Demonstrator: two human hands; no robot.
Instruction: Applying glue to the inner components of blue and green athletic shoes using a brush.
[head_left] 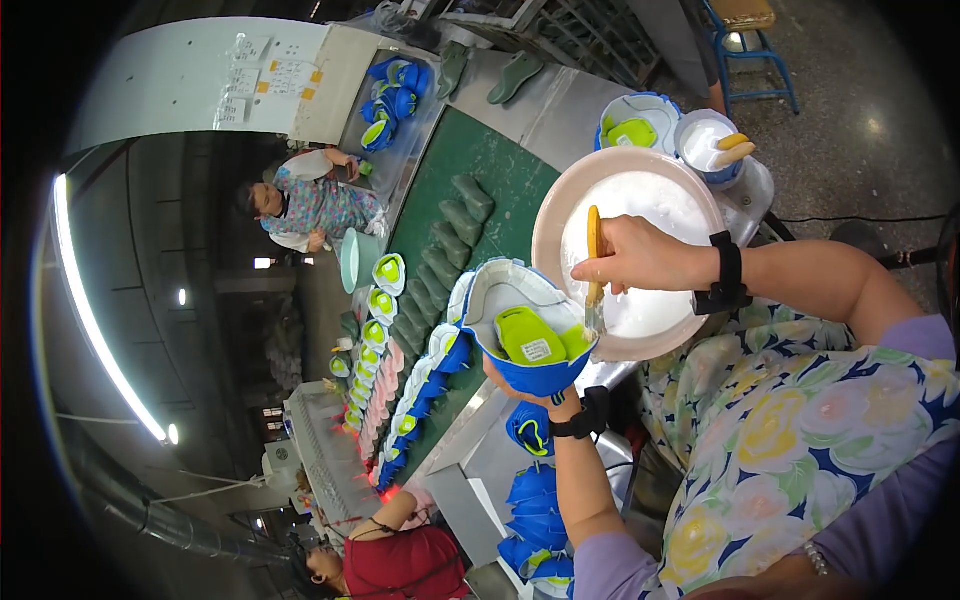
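Observation:
My left hand (530,392) holds a blue and white shoe upper (520,325) with a green last inside, sole side up. My right hand (635,255) grips a yellow-handled brush (594,270), its bristles touching the shoe's rim on the right side. Behind the brush sits a wide pinkish bowl (560,205) filled with white glue. Both wrists wear black straps.
A green conveyor belt (470,160) carries dark green lasts and rows of blue and white shoes. A small white pot (700,145) and another shoe stand beyond the bowl. More blue shoes are piled below my left arm. Two other people work along the belt. A blue chair stands at top right.

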